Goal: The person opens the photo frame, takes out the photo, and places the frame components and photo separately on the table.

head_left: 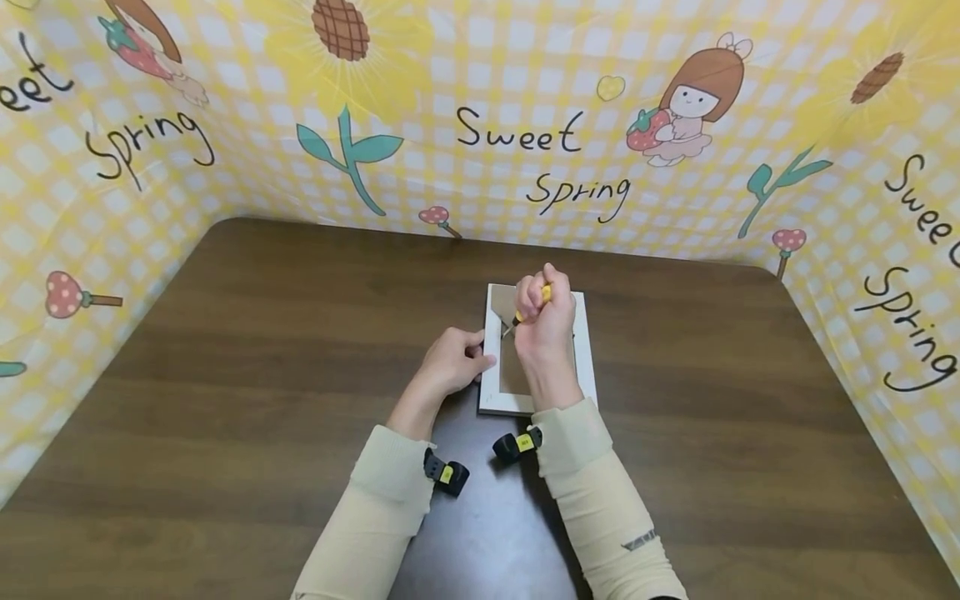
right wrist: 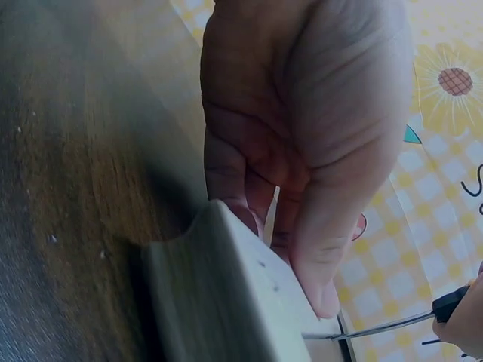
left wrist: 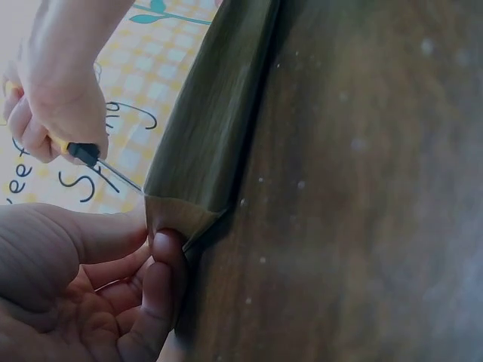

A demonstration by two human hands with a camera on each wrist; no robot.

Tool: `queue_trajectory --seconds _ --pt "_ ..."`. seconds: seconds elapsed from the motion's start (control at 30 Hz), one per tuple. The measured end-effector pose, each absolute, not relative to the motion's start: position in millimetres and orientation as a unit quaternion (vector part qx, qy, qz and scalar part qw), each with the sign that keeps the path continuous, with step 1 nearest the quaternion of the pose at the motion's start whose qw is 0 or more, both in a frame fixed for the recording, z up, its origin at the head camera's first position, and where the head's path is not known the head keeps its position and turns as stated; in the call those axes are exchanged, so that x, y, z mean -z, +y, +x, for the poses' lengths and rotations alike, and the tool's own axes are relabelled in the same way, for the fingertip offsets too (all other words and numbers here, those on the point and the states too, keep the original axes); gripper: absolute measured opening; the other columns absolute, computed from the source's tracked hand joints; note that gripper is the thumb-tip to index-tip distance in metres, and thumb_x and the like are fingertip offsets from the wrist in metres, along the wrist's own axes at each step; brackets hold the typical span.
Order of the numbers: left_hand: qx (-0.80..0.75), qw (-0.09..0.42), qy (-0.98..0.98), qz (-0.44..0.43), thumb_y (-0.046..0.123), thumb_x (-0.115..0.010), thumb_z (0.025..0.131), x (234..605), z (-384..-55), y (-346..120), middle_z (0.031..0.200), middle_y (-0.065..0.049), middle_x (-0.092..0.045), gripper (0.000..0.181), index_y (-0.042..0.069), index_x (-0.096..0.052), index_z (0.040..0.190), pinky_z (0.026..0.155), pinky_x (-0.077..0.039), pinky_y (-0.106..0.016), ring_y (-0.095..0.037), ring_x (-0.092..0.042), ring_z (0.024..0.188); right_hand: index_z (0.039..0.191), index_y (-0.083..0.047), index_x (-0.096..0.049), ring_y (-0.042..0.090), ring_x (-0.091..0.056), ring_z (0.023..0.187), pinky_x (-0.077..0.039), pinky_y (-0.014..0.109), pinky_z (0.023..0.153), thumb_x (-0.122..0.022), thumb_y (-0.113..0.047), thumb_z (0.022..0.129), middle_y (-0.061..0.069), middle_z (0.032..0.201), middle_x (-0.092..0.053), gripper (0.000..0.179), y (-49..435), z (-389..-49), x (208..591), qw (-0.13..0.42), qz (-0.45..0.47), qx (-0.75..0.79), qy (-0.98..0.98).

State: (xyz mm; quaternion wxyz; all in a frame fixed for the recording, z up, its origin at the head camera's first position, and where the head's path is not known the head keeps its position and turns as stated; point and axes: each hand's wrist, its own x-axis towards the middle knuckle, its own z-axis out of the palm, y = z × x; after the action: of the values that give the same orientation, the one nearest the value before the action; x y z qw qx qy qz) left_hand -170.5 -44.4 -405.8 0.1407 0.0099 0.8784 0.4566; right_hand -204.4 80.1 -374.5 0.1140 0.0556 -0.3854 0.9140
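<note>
Left hand [head_left: 455, 362] pinching frame [head_left: 489, 379], right hand [head_left: 546, 323] gripping screwdriver [left wrist: 83, 154], partly blocking frame, patterned cloth [head_left: 517, 75] beyond table [head_left: 300, 350]

Yellow-checked cloth [head_left: 495, 62] walls in a dark wood-grain table [head_left: 300, 333].

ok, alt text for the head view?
A person's right hand grips a yellow-and-black tool, its metal tip near the inner left edge of a white frame; the left hand holds the frame's left side. The frame lies on a dark wood table, yellow checked cloth behind.
</note>
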Motion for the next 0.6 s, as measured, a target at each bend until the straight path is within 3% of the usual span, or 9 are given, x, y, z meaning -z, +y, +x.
queue_trajectory --seconds 0.2,0.43,0.6 --pt "-0.456 0.141 0.879 0.016 0.016 -0.068 0.094 403 -172 -44 0.069 -0.001 -0.05 0.026 0.007 -0.069 0.118 0.056 -0.035 -0.023 -0.013 -0.047 0.061 0.046 -0.016 -0.036 0.009 -0.024 0.043 -0.014 0.022 0.047 -0.035 -0.011 0.101 -0.007 0.044 -0.031 0.055 73 -202 370 0.124 0.063 -0.9 -0.412" --pt "-0.457 0.147 0.877 0.005 0.016 -0.068 0.094 402 -169 -44 0.065 0.001 -0.051 0.046 0.008 -0.058 0.138 0.053 -0.034 -0.022 -0.011 -0.046 0.057 0.045 -0.016 -0.036 0.008 -0.025 0.043 -0.012 0.022 0.047 -0.036 -0.01 0.1 -0.007 0.044 -0.032 0.055 67 -200 371 0.109 0.074 -0.894 -0.429" --pt "-0.452 0.158 0.878 -0.01 0.017 -0.067 0.095 400 -170 -43 0.072 -0.002 -0.054 0.048 0.009 -0.055 0.141 0.056 -0.036 -0.024 -0.014 -0.048 0.062 0.045 -0.015 -0.037 0.01 -0.022 0.044 -0.012 0.023 0.048 -0.037 -0.01 0.099 -0.006 0.044 -0.031 0.055 62 -199 372 0.101 0.09 -0.881 -0.453"
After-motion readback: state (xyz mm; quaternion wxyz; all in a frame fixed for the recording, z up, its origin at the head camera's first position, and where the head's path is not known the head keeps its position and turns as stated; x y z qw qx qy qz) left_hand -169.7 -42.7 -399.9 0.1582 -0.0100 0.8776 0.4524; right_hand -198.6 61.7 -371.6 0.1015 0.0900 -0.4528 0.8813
